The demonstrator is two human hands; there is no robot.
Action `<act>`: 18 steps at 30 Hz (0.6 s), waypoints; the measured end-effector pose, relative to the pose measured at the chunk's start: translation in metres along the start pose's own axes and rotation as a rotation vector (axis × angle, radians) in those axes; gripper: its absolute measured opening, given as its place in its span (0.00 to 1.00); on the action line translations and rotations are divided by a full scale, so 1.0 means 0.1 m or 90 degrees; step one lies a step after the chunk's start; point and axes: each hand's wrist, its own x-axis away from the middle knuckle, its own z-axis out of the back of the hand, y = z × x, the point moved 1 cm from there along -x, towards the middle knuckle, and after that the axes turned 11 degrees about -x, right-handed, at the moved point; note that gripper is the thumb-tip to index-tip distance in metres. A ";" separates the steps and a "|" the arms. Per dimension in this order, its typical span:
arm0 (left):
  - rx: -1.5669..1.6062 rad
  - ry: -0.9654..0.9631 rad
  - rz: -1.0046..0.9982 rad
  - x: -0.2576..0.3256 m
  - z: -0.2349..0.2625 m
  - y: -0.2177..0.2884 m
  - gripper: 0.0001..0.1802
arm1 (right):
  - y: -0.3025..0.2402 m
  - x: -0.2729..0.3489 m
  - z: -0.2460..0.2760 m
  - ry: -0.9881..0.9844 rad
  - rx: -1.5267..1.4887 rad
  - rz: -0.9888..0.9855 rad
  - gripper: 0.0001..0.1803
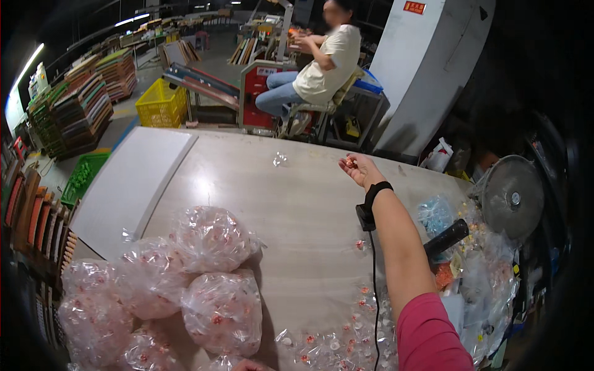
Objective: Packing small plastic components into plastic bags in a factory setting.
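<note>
My right hand (364,170) reaches out over the far right part of the table, palm turned up. Its fingers curl around a small shiny orange-red piece (351,162), whose kind is too small to tell. A black strap with a small box and a cable sits on that wrist. Only a sliver of my left hand (250,365) shows at the lower edge, beside a full clear plastic bag (224,312); its fingers are hidden. Many small clear packets (334,346) with orange-red bits lie spread right of it. A lone clear packet (280,159) rests near the far edge.
More stuffed clear bags (213,238) are heaped at the left. A white board (139,179) covers the table's left side. At the right are a round fan (512,196), a black cylinder (447,240) and loose plastic bags. Beyond the table a person (325,62) sits at a machine.
</note>
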 end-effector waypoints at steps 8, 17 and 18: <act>0.017 -0.041 0.080 0.07 0.06 -0.39 0.03 | 0.40 -0.65 -0.07 -0.065 0.038 0.051 0.03; 0.066 -0.011 -0.018 0.03 0.15 -0.38 0.05 | 0.29 -0.84 -0.44 -0.029 0.086 0.069 0.05; 0.070 -0.010 -0.014 0.02 0.15 -0.38 0.05 | 0.30 -0.86 -0.46 0.003 0.101 0.075 0.05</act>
